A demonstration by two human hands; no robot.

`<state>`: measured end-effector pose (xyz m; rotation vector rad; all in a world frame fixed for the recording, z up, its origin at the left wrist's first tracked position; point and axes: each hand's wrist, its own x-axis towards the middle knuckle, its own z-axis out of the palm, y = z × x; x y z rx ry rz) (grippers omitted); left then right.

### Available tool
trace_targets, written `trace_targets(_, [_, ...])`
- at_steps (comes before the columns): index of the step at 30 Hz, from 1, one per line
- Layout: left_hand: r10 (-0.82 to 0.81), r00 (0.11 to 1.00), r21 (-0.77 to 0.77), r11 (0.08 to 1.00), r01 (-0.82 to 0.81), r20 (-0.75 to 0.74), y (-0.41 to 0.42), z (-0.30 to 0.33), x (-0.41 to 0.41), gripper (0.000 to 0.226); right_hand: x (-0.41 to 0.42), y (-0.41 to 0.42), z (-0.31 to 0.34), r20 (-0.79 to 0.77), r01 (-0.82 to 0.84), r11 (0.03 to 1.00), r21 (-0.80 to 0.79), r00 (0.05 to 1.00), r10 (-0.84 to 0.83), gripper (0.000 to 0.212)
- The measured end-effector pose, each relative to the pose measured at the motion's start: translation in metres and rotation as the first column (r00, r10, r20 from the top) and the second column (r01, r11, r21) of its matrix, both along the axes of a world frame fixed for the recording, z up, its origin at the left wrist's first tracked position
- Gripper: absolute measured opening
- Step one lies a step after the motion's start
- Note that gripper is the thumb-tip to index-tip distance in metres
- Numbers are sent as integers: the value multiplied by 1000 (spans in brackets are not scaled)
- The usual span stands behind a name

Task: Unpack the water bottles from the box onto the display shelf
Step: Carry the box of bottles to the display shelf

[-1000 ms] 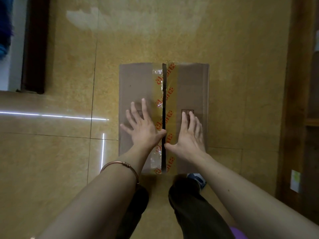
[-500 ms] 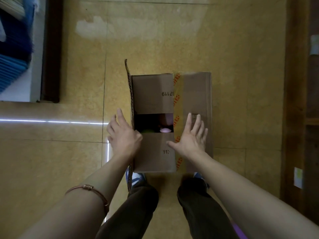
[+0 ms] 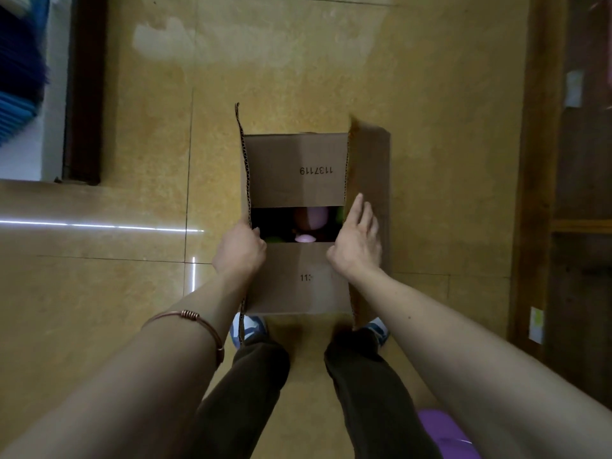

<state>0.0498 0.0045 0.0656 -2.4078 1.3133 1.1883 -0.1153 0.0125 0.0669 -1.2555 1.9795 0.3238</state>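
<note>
A brown cardboard box (image 3: 298, 167) stands on the floor in front of my feet. Both long outer flaps stand up. The two inner flaps lie nearly flat, with a dark gap between them. In that gap I see a pink bottle (image 3: 309, 220) and a bit of something green. My left hand (image 3: 239, 250) grips the left outer flap at its edge beside the gap. My right hand (image 3: 356, 241) lies with straight fingers against the right outer flap (image 3: 371, 167), holding it up.
The floor is yellow-tan tile (image 3: 132, 293). A dark wooden shelf unit (image 3: 576, 226) runs along the right edge. A dark door frame (image 3: 82, 94) and blue stacked things (image 3: 20, 77) are at the far left. A purple object (image 3: 443, 432) lies at bottom right.
A second ago both hands pressed flat on the taped, closed box. Since then the left flap went up, then the right flap rose too, uncovering the inner flaps and the bottles.
</note>
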Motion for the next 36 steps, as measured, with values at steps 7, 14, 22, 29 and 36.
trace_targets(7, [129, 992, 101, 987, -127, -11, -18, 14, 2, 31, -55, -5, 22, -56, 383, 924, -12, 922, -383, 34])
trace_targets(14, [-67, 997, 157, 985, 70, -25, -38, 22, 7, 20, -64, -23, 22, -140, 275, 961, 38, 953, -267, 23])
trace_targets(22, [-142, 987, 136, 979, 151, -75, -33, 59, 40, 16, -77, -18, 67, -96, 155, 986, 59, 984, -149, 16])
trace_targets(29, [-113, 987, 185, 974, 132, -113, -38, 145, 73, 23, -68, -15, 152, -45, 141, 989, 47, 989, -139, 25])
trace_targets(36, [-97, 977, 188, 973, 133, -191, -46, 253, 114, 25, -45, -19, 257, -13, 128, 992, -23, 992, -128, 24])
